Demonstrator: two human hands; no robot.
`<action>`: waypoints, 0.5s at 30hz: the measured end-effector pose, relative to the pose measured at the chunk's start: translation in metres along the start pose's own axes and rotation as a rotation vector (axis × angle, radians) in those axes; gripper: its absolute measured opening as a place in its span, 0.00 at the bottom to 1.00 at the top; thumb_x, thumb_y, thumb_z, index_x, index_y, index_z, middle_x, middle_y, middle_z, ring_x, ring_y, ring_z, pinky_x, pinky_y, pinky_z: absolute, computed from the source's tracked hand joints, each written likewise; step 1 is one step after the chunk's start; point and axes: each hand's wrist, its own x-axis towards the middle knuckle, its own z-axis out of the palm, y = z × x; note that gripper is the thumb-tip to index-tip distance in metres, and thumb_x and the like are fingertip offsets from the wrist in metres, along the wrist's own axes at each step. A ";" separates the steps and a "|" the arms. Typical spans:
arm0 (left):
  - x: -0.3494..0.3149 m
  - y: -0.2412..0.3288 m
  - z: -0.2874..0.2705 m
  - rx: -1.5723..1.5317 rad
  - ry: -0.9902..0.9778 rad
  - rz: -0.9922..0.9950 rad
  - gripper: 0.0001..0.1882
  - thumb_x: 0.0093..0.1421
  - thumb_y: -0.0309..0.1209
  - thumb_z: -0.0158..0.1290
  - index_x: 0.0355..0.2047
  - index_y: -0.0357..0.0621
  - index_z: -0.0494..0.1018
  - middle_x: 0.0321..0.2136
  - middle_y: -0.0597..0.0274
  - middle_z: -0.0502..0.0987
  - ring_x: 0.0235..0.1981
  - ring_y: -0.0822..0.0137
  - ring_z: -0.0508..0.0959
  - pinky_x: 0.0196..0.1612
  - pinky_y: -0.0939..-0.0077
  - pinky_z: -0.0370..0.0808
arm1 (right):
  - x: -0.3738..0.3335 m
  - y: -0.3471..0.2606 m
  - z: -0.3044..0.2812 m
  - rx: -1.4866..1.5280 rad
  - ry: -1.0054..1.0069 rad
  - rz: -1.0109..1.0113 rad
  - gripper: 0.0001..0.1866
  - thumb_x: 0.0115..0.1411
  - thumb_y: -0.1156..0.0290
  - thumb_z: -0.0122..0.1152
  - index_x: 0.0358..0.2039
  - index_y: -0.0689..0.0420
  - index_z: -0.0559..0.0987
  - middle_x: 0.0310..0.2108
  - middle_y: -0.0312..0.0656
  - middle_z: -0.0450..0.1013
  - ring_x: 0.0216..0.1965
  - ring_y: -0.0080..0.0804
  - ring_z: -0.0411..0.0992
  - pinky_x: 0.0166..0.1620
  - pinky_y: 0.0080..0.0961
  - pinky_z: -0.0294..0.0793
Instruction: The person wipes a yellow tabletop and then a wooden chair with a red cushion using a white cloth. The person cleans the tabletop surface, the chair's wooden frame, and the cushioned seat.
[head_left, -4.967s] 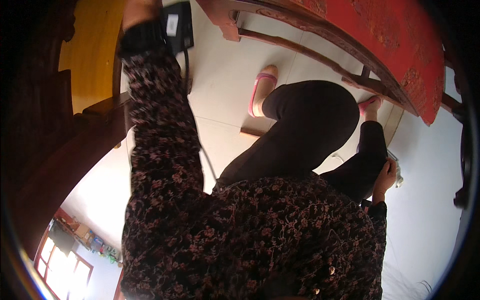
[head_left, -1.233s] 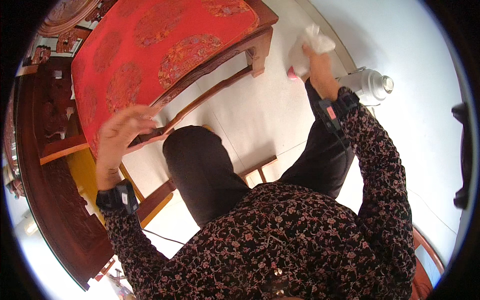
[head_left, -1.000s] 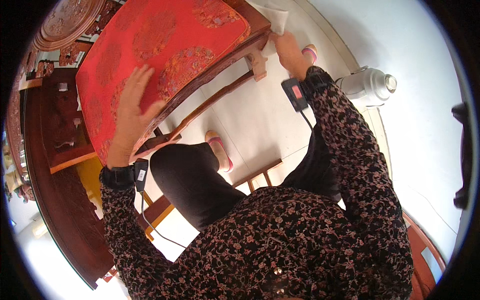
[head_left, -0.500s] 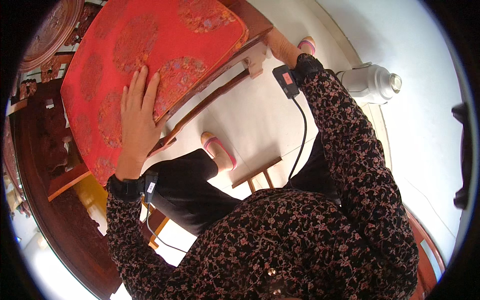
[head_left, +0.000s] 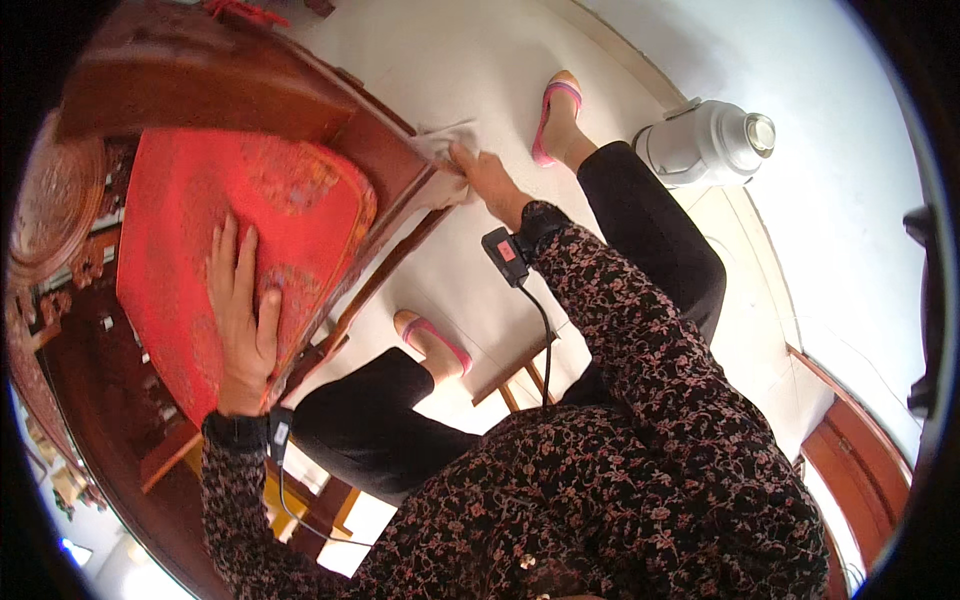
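Note:
My left hand (head_left: 240,300) lies flat on a red seat cushion (head_left: 170,230) with round patterned patches, its fingers stretched out and slightly apart. The cushion rests on a dark reddish-brown carved wooden chair (head_left: 375,165). At the chair's far right corner, my right hand (head_left: 490,185) grips a pale grey cloth (head_left: 440,147). This cloth lies against the wooden edge, and part of it hangs down the side. Some of my right fingers are hidden by the cloth and the angle.
A grey-white thermos flask (head_left: 690,145) stands by the white wall (head_left: 840,250) on the right. Carved wooden furniture (head_left: 60,200) fills the left side. Below the chair's seat runs a wooden rail (head_left: 390,265). Near my knees is a small wooden frame (head_left: 515,370).
My right hand has come left and down to the chair's corner, where the cloth now shows. The cushion appears lower and farther left, and more of the chair's wood is visible.

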 end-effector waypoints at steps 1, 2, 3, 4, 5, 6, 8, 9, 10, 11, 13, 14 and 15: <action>-0.011 0.003 -0.006 0.000 0.013 -0.005 0.34 0.70 0.49 0.39 0.70 0.41 0.57 0.72 0.46 0.52 0.73 0.44 0.50 0.72 0.44 0.43 | 0.001 0.014 0.004 0.053 -0.009 0.021 0.38 0.64 0.41 0.54 0.31 0.74 0.78 0.26 0.52 0.75 0.29 0.39 0.74 0.32 0.35 0.73; -0.019 0.005 -0.012 0.005 0.024 -0.036 0.34 0.70 0.49 0.38 0.70 0.41 0.57 0.72 0.45 0.52 0.73 0.43 0.50 0.72 0.44 0.43 | 0.005 0.024 0.006 0.074 0.017 0.126 0.39 0.64 0.40 0.54 0.29 0.74 0.78 0.25 0.51 0.75 0.28 0.38 0.74 0.32 0.35 0.73; -0.027 0.009 -0.019 0.027 0.023 -0.056 0.34 0.71 0.48 0.38 0.69 0.39 0.57 0.71 0.43 0.52 0.72 0.41 0.51 0.71 0.44 0.43 | 0.007 0.032 0.007 0.049 0.056 0.041 0.39 0.64 0.40 0.54 0.29 0.75 0.77 0.24 0.50 0.75 0.25 0.37 0.73 0.30 0.34 0.72; -0.037 0.016 -0.026 0.030 0.056 -0.014 0.34 0.71 0.48 0.37 0.69 0.39 0.57 0.71 0.42 0.52 0.72 0.41 0.51 0.71 0.44 0.44 | 0.010 0.036 0.007 0.009 0.007 0.039 0.39 0.64 0.40 0.54 0.30 0.75 0.77 0.23 0.51 0.75 0.25 0.38 0.74 0.30 0.36 0.73; -0.044 0.023 -0.032 0.046 0.063 -0.018 0.34 0.71 0.49 0.37 0.69 0.39 0.57 0.71 0.42 0.52 0.72 0.41 0.51 0.71 0.43 0.44 | 0.014 0.038 0.008 -0.028 -0.037 0.042 0.38 0.64 0.41 0.55 0.31 0.76 0.77 0.23 0.51 0.75 0.25 0.39 0.75 0.30 0.37 0.74; -0.051 0.030 -0.037 0.066 0.065 -0.024 0.34 0.71 0.49 0.37 0.69 0.39 0.58 0.71 0.42 0.52 0.72 0.40 0.52 0.71 0.43 0.44 | 0.015 0.037 0.007 -0.068 -0.080 0.043 0.38 0.64 0.42 0.55 0.32 0.76 0.77 0.22 0.52 0.75 0.25 0.40 0.76 0.30 0.39 0.75; -0.064 0.044 -0.044 0.101 0.070 -0.032 0.36 0.71 0.52 0.35 0.69 0.38 0.57 0.71 0.39 0.52 0.72 0.38 0.51 0.71 0.41 0.45 | 0.017 0.029 0.005 -0.121 -0.118 0.076 0.38 0.64 0.43 0.56 0.35 0.78 0.77 0.23 0.54 0.76 0.26 0.41 0.78 0.31 0.41 0.76; -0.074 0.052 -0.047 0.125 0.082 -0.065 0.36 0.71 0.53 0.35 0.69 0.38 0.56 0.71 0.39 0.51 0.72 0.37 0.51 0.71 0.40 0.45 | 0.015 0.022 0.005 -0.140 -0.149 0.105 0.38 0.64 0.44 0.56 0.36 0.79 0.77 0.25 0.55 0.77 0.27 0.42 0.78 0.31 0.41 0.76; -0.080 0.057 -0.050 0.141 0.104 -0.029 0.37 0.71 0.54 0.34 0.70 0.38 0.56 0.71 0.39 0.51 0.72 0.37 0.50 0.71 0.40 0.44 | 0.013 0.013 0.002 -0.147 -0.203 0.139 0.38 0.64 0.44 0.56 0.37 0.79 0.77 0.26 0.56 0.77 0.29 0.43 0.79 0.32 0.42 0.77; -0.087 0.062 -0.051 0.149 0.108 -0.037 0.38 0.71 0.55 0.33 0.70 0.38 0.55 0.71 0.38 0.51 0.71 0.36 0.50 0.71 0.38 0.44 | 0.012 0.002 0.001 -0.222 -0.225 0.120 0.42 0.63 0.43 0.57 0.44 0.83 0.74 0.36 0.62 0.77 0.36 0.48 0.79 0.37 0.44 0.78; -0.096 0.066 -0.055 0.154 0.104 -0.072 0.38 0.71 0.56 0.33 0.70 0.39 0.55 0.71 0.38 0.51 0.71 0.36 0.50 0.71 0.38 0.44 | 0.012 -0.026 0.000 -0.296 -0.272 0.061 0.46 0.62 0.41 0.57 0.49 0.84 0.72 0.42 0.65 0.75 0.42 0.51 0.77 0.42 0.43 0.77; -0.100 0.067 -0.058 0.158 0.106 -0.094 0.38 0.71 0.56 0.33 0.70 0.39 0.55 0.71 0.38 0.51 0.71 0.36 0.50 0.71 0.38 0.44 | 0.014 -0.042 0.001 -0.357 -0.286 0.085 0.48 0.62 0.40 0.57 0.51 0.85 0.70 0.45 0.67 0.75 0.45 0.52 0.77 0.45 0.43 0.76; -0.103 0.068 -0.061 0.149 0.109 -0.111 0.39 0.71 0.57 0.33 0.70 0.39 0.56 0.71 0.38 0.51 0.72 0.37 0.50 0.71 0.39 0.44 | 0.019 -0.062 0.000 -0.372 -0.307 0.062 0.51 0.61 0.37 0.56 0.54 0.84 0.68 0.48 0.68 0.73 0.49 0.52 0.75 0.49 0.42 0.74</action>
